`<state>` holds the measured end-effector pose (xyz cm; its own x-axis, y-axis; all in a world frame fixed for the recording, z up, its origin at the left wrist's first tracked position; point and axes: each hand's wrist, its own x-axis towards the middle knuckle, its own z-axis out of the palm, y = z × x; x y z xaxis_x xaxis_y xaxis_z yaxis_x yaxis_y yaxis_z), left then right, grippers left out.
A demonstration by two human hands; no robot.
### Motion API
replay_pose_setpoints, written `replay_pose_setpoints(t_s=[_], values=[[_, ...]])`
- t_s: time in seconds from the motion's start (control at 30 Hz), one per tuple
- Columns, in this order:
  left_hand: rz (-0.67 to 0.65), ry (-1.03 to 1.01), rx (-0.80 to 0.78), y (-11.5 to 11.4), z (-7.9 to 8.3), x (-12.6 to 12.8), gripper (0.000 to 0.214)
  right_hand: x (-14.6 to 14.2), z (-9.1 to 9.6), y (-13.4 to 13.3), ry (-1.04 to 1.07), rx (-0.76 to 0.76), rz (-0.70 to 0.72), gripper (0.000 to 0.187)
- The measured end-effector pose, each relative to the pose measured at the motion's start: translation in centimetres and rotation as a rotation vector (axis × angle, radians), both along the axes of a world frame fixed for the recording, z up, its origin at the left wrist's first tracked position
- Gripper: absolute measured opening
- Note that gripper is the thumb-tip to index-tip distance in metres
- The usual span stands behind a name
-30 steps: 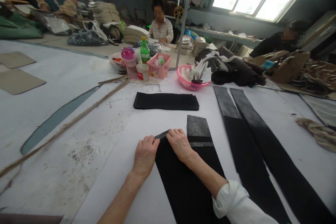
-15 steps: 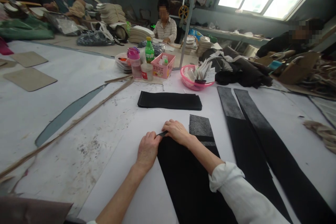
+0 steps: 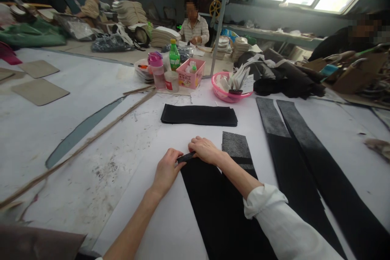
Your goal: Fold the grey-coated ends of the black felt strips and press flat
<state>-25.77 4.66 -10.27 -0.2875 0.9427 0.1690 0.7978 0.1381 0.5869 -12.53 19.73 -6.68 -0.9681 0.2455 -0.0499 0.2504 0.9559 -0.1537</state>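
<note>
A long black felt strip [image 3: 213,203] lies on the white table in front of me, its far end folded back. My left hand [image 3: 166,170] pinches the left corner of that folded end. My right hand [image 3: 205,150] rests curled on top of the same end, fingers pressing the fold. Another strip with a grey felt end [image 3: 236,146] lies just right of my right hand. A folded stack of black fabric [image 3: 199,114] sits beyond my hands.
Two long dark strips [image 3: 292,150] run along the right. A pink basket [image 3: 191,74], a pink bowl [image 3: 231,89], a green bottle [image 3: 174,56] and cups stand at the back. A thin brown strip [image 3: 91,138] crosses the left side. Two people sit across.
My right hand has slid left along the strip's far end, and my left hand has gone from lying flat to pinching the corner. The view has shifted slightly.
</note>
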Motion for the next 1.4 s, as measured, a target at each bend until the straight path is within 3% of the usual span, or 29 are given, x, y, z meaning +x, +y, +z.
replay_pose_setpoints(t_s=[0.3, 0.53, 1.07, 1.4], values=[[-0.014, 0.020, -0.001, 0.0, -0.5, -0.4, 0.024, 0.0, -0.4, 0.2, 0.042, -0.027, 0.014, 0.030], [-0.014, 0.024, 0.006, -0.1, -0.5, -0.3, 0.022, -0.3, -0.1, 0.1, -0.010, -0.019, 0.023, 0.015], [0.005, -0.027, 0.044, -0.3, -0.4, 0.0, 0.015, 0.8, -1.0, 0.1, 0.120, -0.099, 0.027, 0.017], [-0.034, 0.126, 0.119, -0.8, -0.8, 0.7, 0.002, 1.5, -1.8, -0.2, 0.196, -0.146, 0.045, 0.013]])
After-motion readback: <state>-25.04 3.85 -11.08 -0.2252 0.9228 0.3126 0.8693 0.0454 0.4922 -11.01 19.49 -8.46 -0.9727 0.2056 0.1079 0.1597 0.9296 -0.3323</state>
